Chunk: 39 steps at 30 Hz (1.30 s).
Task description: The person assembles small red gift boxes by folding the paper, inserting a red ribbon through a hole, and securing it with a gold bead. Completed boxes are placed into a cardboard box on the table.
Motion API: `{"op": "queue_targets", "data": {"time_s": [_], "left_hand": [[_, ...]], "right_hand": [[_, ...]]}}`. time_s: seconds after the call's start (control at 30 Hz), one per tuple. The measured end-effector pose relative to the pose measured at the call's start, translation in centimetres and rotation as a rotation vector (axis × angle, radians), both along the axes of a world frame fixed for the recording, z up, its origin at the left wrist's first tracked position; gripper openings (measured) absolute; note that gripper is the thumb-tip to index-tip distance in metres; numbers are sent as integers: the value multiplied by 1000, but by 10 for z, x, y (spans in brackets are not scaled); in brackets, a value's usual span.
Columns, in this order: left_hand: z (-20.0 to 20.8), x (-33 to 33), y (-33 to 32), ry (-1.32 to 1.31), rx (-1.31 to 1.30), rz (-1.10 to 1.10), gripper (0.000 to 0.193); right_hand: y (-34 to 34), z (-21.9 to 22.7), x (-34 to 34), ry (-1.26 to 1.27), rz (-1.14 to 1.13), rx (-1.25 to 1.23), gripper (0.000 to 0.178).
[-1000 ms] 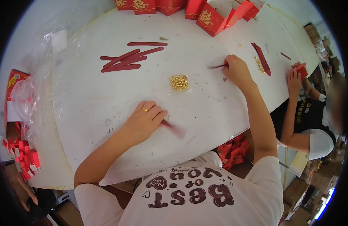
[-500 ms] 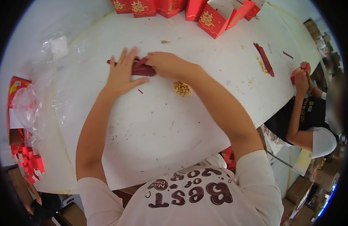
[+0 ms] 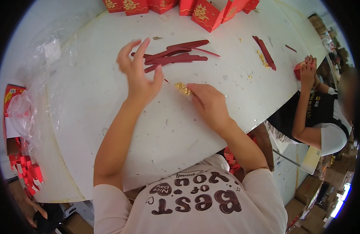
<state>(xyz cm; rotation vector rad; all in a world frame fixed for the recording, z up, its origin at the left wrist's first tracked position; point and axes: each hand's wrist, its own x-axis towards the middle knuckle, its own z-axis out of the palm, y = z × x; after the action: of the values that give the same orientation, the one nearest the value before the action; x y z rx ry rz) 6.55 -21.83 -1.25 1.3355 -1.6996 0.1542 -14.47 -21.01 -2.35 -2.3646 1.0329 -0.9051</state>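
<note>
My left hand (image 3: 139,74) hovers over the white table (image 3: 90,101) with fingers spread and nothing in it, just near a bunch of dark red strips (image 3: 176,56). My right hand (image 3: 207,101) rests on the table, its fingertips touching a small heap of gold pieces (image 3: 182,88). Whether it pinches any piece I cannot tell.
Red boxes with gold print (image 3: 203,13) line the far edge. Another red strip pile (image 3: 265,52) with gold bits lies to the right. A second person (image 3: 316,113) sits at the right, both hands on a red item (image 3: 299,70). Clear plastic bag (image 3: 24,109) and red packs (image 3: 26,175) at left.
Both hands came back from the red strips; the left lifted and spread open, the right moved down onto the gold pieces. The strip it held now lies with the pile.
</note>
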Motion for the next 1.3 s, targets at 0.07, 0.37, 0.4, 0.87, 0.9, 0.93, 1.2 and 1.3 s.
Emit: {"op": "queue_targets", "data": {"time_s": [0.07,0.37,0.4,0.87,0.9,0.93,1.2,1.3], "left_hand": [[12,2,35,97,140,-170,65],[6,-27,65,725,930,-236,26],[11,-29,66,693,912,-267,24],[39,-55,76,-8,257,-253,12],[35,-55,76,55,248,-230,13],[29,-55,76,112,259,-258,13],[32,-46,77,254,496,-363,15],[21,-43,73,409,450,-358,16]], "right_hand": [[5,-2,-7,-324,3,473,27],[24,11,3,-713,-9,723,41],[24,13,0,-667,-66,566,41],[32,32,-13,-354,71,180,23],[33,34,-12,-330,39,149,20],[33,35,-10,-305,10,118,17],[35,45,-8,-152,39,-55,16],[26,41,-7,-138,-1,4,16]]}}
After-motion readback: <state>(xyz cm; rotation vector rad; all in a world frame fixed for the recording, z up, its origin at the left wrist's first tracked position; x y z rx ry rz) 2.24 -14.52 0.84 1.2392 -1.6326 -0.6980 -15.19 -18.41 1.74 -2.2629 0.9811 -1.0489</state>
